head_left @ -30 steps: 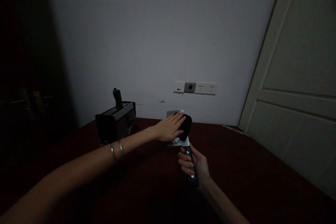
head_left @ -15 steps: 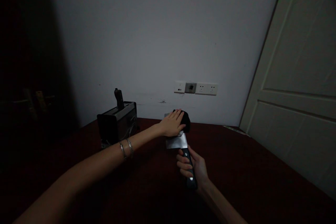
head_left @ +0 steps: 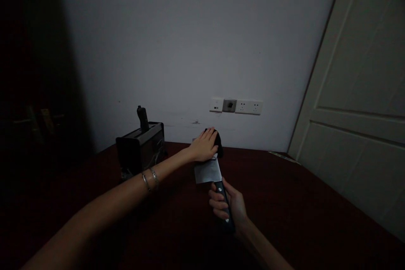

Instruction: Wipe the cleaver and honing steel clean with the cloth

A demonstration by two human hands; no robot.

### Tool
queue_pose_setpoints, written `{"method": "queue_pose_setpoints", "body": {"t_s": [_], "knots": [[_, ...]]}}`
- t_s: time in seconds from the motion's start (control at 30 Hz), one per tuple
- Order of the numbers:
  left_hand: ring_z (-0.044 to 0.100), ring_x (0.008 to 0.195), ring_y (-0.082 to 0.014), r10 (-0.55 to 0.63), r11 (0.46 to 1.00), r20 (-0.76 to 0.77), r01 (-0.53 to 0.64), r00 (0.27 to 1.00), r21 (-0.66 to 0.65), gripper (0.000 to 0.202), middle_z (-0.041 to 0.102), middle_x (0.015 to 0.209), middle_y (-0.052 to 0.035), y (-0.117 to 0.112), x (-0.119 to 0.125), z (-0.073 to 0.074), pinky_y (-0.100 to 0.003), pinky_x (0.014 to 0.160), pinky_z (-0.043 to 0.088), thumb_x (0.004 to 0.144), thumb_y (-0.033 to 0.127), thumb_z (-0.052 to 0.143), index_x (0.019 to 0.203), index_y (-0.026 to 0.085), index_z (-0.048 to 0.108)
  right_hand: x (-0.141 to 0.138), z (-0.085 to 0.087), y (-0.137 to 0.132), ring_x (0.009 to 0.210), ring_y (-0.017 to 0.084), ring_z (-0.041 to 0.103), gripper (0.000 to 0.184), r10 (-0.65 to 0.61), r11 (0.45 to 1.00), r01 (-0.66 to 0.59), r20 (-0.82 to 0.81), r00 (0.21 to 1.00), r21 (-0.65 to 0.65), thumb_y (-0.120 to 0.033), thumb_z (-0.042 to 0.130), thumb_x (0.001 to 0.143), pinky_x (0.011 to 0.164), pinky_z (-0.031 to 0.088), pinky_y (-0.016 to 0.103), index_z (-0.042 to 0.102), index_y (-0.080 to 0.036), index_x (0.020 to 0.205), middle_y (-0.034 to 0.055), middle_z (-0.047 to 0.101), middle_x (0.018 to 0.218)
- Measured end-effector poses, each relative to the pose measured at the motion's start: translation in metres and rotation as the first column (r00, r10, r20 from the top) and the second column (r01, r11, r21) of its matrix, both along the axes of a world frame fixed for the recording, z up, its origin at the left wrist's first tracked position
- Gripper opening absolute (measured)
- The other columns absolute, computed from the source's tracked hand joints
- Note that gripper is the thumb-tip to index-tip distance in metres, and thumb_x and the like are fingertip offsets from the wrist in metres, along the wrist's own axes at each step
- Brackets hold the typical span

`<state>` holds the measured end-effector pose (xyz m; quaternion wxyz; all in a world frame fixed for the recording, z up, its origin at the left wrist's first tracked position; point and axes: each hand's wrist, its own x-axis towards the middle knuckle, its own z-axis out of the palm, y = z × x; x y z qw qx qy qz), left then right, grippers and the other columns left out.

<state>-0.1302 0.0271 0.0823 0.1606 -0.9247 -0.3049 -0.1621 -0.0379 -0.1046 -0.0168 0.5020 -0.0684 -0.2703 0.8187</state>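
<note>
My right hand is wrapped round the black riveted handle of a cleaver, whose broad steel blade points away from me over the dark red table. My left hand lies palm down with fingers together on a black cloth pressed against the far part of the blade. Two thin bangles circle my left wrist. The room is dim.
A dark metal knife block with one black handle sticking up stands at the left back of the table. A white socket strip is on the wall behind. A pale panelled door fills the right side.
My left hand and the cloth have slid toward the far end of the blade, uncovering more steel. My right hand and the cleaver have shifted slightly left and toward me.
</note>
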Motion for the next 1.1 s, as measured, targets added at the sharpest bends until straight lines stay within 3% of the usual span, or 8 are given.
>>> {"method": "queue_pose_setpoints", "body": {"t_s": [0.17, 0.37, 0.6, 0.77, 0.83, 1.0, 1.1], "knots": [[0.012, 0.134, -0.0241, 0.006, 1.0, 0.061, -0.005, 0.998, -0.001, 0.061, 0.015, 0.145, -0.0182, 0.023, -0.005, 0.004, -0.038, 0.107, 0.013, 0.09, 0.043, 0.015, 0.137, 0.003, 0.017, 0.003, 0.002, 0.0, 0.036, 0.001, 0.017, 0.025, -0.015, 1.0, 0.015, -0.004, 1.0, 0.013, -0.036, 0.056, 0.078, 0.027, 0.018, 0.01, 0.05, -0.013, 0.072, -0.0091, 0.029, 0.051], [0.007, 0.135, -0.0231, -0.062, 0.998, 0.011, 0.062, 0.998, -0.032, 0.062, 0.008, 0.146, -0.0175, 0.022, -0.024, 0.0, -0.036, 0.108, 0.012, 0.091, 0.043, 0.015, 0.138, 0.004, 0.013, 0.014, 0.008, 0.0, 0.036, 0.001, 0.022, 0.021, -0.084, 0.996, 0.084, -0.052, 0.995, 0.011, -0.031, 0.051, 0.081, 0.027, 0.018, 0.009, 0.05, -0.011, 0.073, -0.0081, 0.032, 0.051], [0.002, 0.135, -0.0206, -0.18, 0.983, -0.098, 0.182, 0.979, 0.003, 0.06, 0.008, 0.146, -0.017, -0.011, -0.032, -0.009, -0.036, 0.109, 0.009, 0.092, 0.042, 0.015, 0.138, 0.004, 0.014, 0.016, 0.01, 0.0, 0.036, 0.001, 0.024, 0.02, -0.124, 0.992, 0.125, -0.084, 0.989, -0.003, -0.029, 0.05, 0.081, 0.027, 0.019, 0.008, 0.05, -0.01, 0.074, -0.008, 0.032, 0.052], [0.001, 0.135, -0.0211, -0.29, 0.954, -0.158, 0.299, 0.944, 0.033, 0.058, 0.009, 0.146, -0.0159, -0.043, -0.026, -0.017, -0.034, 0.109, 0.008, 0.092, 0.042, 0.018, 0.138, 0.006, 0.016, 0.013, 0.004, 0.002, 0.036, 0.0, 0.023, 0.024, -0.063, 0.998, 0.06, -0.069, 0.996, -0.034, -0.032, 0.055, 0.078, 0.027, 0.02, 0.008, 0.051, -0.009, 0.072, -0.0081, 0.033, 0.051], [0.002, 0.135, -0.021, -0.278, 0.958, -0.148, 0.286, 0.949, 0.037, 0.058, 0.009, 0.146, -0.0154, -0.041, -0.024, -0.015, -0.034, 0.109, 0.01, 0.091, 0.042, 0.018, 0.138, 0.007, 0.015, 0.01, 0.003, 0.002, 0.035, 0.0, 0.022, 0.024, -0.036, 0.999, 0.034, -0.06, 0.998, -0.029, -0.032, 0.057, 0.077, 0.026, 0.02, 0.009, 0.052, -0.009, 0.071, -0.0081, 0.033, 0.051], [0.006, 0.134, -0.0239, -0.068, 0.997, -0.037, 0.069, 0.997, 0.023, 0.06, 0.01, 0.145, -0.0202, -0.016, -0.018, -0.008, -0.039, 0.107, 0.014, 0.092, 0.041, 0.016, 0.137, 0.002, 0.013, 0.006, 0.006, 0.0, 0.035, 0.001, 0.022, 0.022, -0.026, 1.0, 0.026, -0.058, 0.998, -0.012, -0.031, 0.056, 0.078, 0.026, 0.02, 0.01, 0.053, -0.01, 0.07, -0.0079, 0.034, 0.049], [0.005, 0.134, -0.0251, -0.106, 0.994, -0.035, 0.107, 0.994, 0.02, 0.062, 0.009, 0.145, -0.0207, -0.024, -0.015, -0.014, -0.039, 0.107, 0.013, 0.091, 0.043, 0.017, 0.137, 0.002, 0.014, 0.008, 0.007, 0.0, 0.035, 0.001, 0.023, 0.022, -0.051, 0.998, 0.05, -0.061, 0.997, -0.028, -0.03, 0.056, 0.077, 0.026, 0.02, 0.009, 0.054, -0.01, 0.07, -0.0076, 0.035, 0.049]]}}
